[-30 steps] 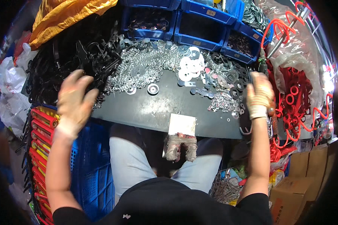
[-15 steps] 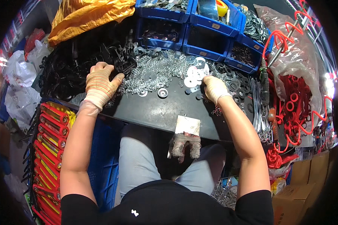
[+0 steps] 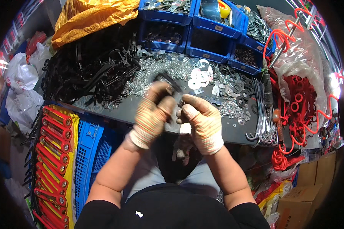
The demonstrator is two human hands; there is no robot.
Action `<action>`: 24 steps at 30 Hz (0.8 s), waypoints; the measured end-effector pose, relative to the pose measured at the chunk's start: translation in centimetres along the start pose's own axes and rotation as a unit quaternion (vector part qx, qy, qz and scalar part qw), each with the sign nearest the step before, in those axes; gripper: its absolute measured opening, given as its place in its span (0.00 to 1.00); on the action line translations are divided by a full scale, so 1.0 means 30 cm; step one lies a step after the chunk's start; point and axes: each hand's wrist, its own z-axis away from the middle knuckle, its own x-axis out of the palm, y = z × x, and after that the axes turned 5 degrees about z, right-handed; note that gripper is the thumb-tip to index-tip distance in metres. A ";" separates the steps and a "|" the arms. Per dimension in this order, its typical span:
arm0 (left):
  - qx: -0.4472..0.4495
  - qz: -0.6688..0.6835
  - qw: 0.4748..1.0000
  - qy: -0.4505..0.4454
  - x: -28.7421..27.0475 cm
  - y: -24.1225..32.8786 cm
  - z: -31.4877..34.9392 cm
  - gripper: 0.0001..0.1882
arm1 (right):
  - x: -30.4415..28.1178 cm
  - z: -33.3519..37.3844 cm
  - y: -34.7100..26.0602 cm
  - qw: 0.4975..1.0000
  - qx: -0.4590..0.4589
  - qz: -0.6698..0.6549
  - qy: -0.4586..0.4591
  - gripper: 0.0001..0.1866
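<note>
Both hands, in striped knit gloves, are close together above the front of the dark bench (image 3: 126, 114). My left hand (image 3: 152, 116), smeared by motion, is closed on a black bracket-like part (image 3: 168, 81) that sticks out past its fingers. Beside it, my right hand (image 3: 203, 124) pinches between thumb and forefinger a small dark piece (image 3: 180, 103) whose kind I cannot make out. Behind the hands lies a heap of small metal springs (image 3: 160, 63), with white washers (image 3: 200, 75) to its right. A metal block (image 3: 185, 130) at the bench edge is partly hidden by my right hand.
Black parts (image 3: 103, 68) are piled at the left. Blue bins (image 3: 210, 49) stand at the back. Metal rods (image 3: 262, 114), a red coiled hose (image 3: 282, 38) and a bag of red parts (image 3: 300, 95) are at the right. Red handles (image 3: 51, 160) fill a crate lower left.
My left hand has left the black pile and come to the middle with a black part. My right hand has moved from the washers toward me and left, now pinching a small piece.
</note>
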 end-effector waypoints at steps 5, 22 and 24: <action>-0.067 0.016 0.997 -0.031 0.061 -0.038 0.077 0.14 | 0.000 0.042 0.040 0.995 -0.040 0.003 0.086 0.11; 0.028 -0.184 0.983 -0.002 0.008 -0.117 0.037 0.13 | -0.428 -0.311 -0.012 0.689 0.006 0.725 -0.015 0.20; -0.014 -0.143 0.990 0.001 0.032 -0.118 0.035 0.14 | -0.450 -0.341 -0.029 0.686 0.009 0.724 -0.076 0.18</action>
